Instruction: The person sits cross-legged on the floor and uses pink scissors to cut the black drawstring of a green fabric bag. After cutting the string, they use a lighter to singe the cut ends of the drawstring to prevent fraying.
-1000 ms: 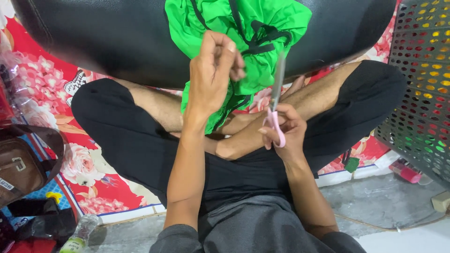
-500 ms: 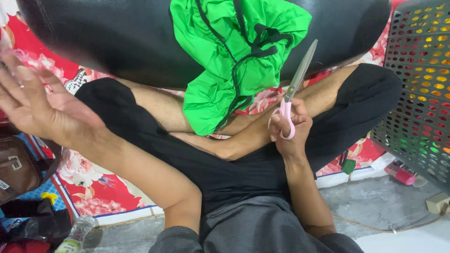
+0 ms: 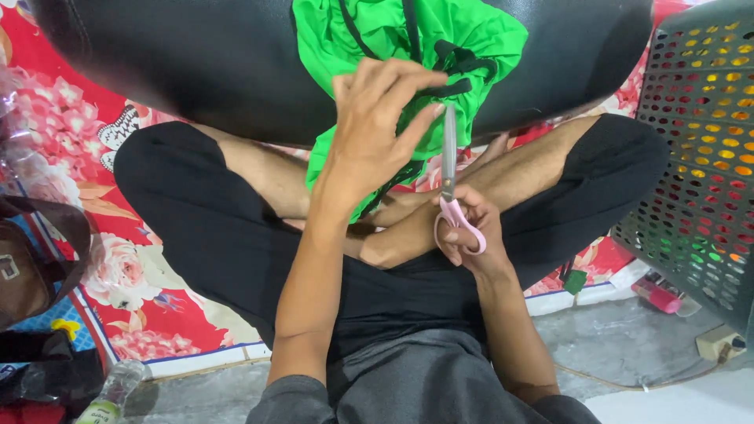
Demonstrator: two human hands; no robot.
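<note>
Fingers (image 3: 393, 86) of the left hand (image 3: 369, 133) pinch a black strap (image 3: 440, 88) on the green cloth (image 3: 408, 47) at upper centre of the frame, clenched on it. Just below and right, the right hand (image 3: 463, 232) grips the pink handles of the scissors (image 3: 449, 157), whose blades look closed and run upright, tips touching or just beside the strap by the left fingertips. The cloth lies on a black cushion (image 3: 196, 63), above 2 crossed legs.

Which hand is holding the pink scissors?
The right hand grips the pink scissors; the left hand pinches the green cloth instead.
</note>
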